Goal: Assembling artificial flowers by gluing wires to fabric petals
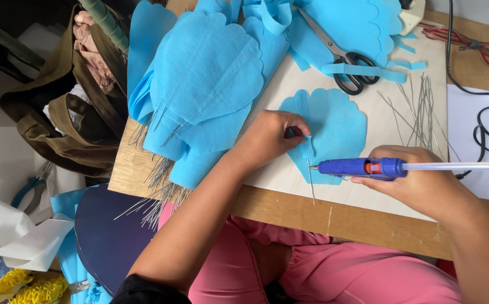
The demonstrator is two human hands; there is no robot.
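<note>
Pinching the fold of the blue petal (334,126) with your left hand (270,137), you grip the glue gun (363,167) at 3 o'clock in your closed right hand (416,183), while wired petals (199,95) lie finished at 11 o'clock and loose wires (422,110) wait.

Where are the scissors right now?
In the head view, the black-handled scissors lie at the top of the light board, on blue fabric scraps, above the scalloped blue petal and left of the loose wires.
</note>
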